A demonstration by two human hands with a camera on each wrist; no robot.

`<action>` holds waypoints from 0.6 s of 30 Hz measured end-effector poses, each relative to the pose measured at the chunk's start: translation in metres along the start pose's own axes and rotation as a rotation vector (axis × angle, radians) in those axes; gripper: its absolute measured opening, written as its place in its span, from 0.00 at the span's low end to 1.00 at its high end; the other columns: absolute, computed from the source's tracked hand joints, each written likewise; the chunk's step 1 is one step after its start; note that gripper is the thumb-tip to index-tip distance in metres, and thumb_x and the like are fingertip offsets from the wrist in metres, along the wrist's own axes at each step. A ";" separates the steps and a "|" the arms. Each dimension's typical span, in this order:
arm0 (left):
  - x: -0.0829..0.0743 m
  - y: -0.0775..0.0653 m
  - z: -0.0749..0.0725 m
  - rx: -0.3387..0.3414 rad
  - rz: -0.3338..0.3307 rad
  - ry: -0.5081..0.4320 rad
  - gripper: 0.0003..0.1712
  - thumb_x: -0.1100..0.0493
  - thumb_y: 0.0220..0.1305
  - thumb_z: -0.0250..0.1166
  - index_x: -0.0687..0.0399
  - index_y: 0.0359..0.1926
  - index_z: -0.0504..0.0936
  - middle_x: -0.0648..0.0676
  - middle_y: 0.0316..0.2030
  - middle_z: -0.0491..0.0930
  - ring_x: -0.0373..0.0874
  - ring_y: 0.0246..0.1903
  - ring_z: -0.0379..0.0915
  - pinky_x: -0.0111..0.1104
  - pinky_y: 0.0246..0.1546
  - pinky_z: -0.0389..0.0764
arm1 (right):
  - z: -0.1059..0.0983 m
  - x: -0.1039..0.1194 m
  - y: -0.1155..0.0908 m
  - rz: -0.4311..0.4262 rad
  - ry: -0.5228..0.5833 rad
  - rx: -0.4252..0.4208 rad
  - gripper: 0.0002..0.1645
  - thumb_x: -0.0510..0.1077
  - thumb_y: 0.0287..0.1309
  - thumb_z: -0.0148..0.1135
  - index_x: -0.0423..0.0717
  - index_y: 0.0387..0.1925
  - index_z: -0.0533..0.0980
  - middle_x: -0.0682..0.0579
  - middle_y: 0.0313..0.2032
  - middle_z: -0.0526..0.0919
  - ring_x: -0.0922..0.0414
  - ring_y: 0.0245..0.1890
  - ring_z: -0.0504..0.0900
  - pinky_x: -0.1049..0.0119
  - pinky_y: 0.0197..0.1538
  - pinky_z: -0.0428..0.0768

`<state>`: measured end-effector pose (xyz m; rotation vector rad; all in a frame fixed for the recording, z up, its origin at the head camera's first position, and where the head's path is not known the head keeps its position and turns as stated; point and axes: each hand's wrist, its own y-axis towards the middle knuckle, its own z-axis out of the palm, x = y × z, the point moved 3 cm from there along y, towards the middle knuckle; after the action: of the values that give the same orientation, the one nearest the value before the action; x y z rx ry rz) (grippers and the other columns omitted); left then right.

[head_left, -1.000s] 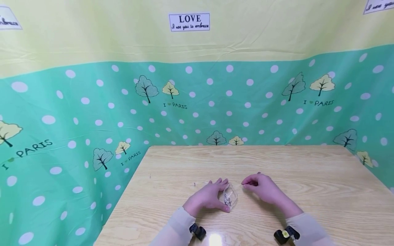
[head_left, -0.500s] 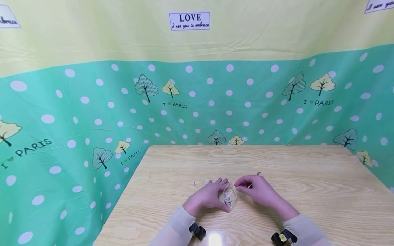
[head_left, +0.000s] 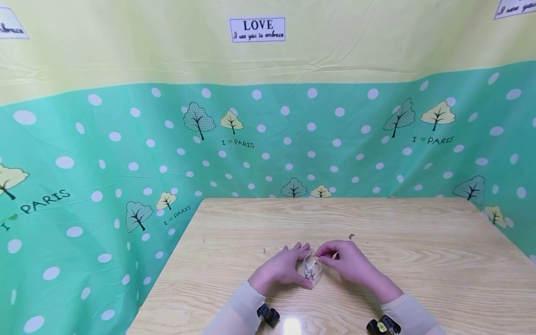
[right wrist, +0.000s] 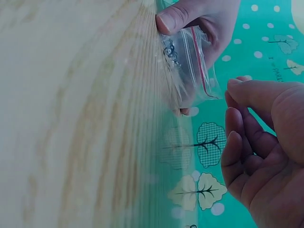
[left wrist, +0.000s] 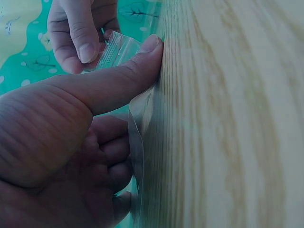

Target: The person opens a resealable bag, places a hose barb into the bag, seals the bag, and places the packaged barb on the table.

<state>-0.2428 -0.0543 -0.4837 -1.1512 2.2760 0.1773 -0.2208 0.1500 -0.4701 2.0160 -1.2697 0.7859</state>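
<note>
A small clear zip bag (head_left: 318, 268) with a red seal line stands on the table, its mouth toward my right hand. Several small shiny metal pieces (right wrist: 171, 51) lie in its bottom. My left hand (head_left: 282, 267) holds the bag from the left, thumb at the near side and fingers at the far side. My right hand (head_left: 349, 260) has thumb and forefinger tips together at the bag's mouth, pinching something too small to make out. In the right wrist view, the bag's corner comes close to the right fingertips (right wrist: 233, 84).
The pale wooden table (head_left: 418, 232) has a small dark piece (head_left: 351, 236) beyond my right hand. A tiny pale piece (head_left: 264, 251) lies left of my left hand. Behind hangs a green and yellow patterned cloth (head_left: 251, 153). Each wrist wears a small black camera (head_left: 268, 316).
My right hand has moved left from beside the bag to its mouth, fingertips still together. The dark piece behind it has come into fuller view. My left hand and the bag stay in place.
</note>
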 end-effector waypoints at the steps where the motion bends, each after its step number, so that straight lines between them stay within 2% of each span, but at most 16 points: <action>1: 0.000 0.000 0.000 -0.001 0.000 -0.001 0.59 0.45 0.49 0.87 0.57 0.79 0.70 0.51 0.82 0.61 0.52 0.82 0.51 0.53 0.83 0.50 | 0.000 0.000 0.000 -0.001 -0.001 -0.001 0.04 0.39 0.67 0.72 0.48 0.42 0.88 0.64 0.35 0.86 0.64 0.37 0.82 0.68 0.41 0.85; 18: 0.000 0.000 0.001 -0.003 0.003 0.010 0.59 0.44 0.49 0.86 0.56 0.79 0.70 0.51 0.82 0.61 0.51 0.82 0.51 0.53 0.83 0.51 | 0.000 0.003 -0.002 -0.048 0.014 0.008 0.04 0.39 0.67 0.73 0.48 0.42 0.88 0.63 0.37 0.87 0.64 0.38 0.82 0.67 0.41 0.85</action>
<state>-0.2424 -0.0539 -0.4851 -1.1531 2.2867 0.1764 -0.2181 0.1489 -0.4679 2.0362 -1.2071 0.7822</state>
